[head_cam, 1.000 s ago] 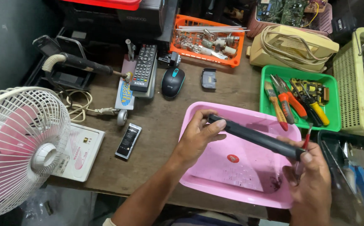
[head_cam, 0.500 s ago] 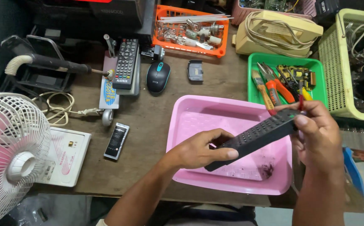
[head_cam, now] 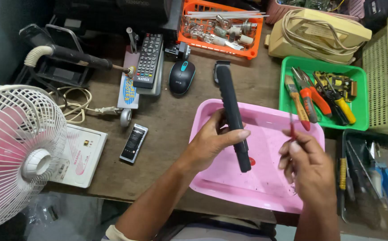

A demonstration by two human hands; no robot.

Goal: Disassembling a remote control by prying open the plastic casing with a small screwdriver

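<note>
The left hand (head_cam: 212,143) grips a long black remote control (head_cam: 233,111) edge-on over the pink tray (head_cam: 265,187), its far end toward 12 o'clock. At 3 o'clock of it, the right hand (head_cam: 307,165) pinches a thin red-handled screwdriver (head_cam: 291,127). A green tool tray (head_cam: 287,76) lies at 1 o'clock.

The dark remote (head_cam: 233,114) has turned from lying across the pink tray (head_cam: 265,187) to standing lengthwise, pointing away; only the left hand (head_cam: 212,143) grips it now, the right hand (head_cam: 307,163) having let go of its end
</note>
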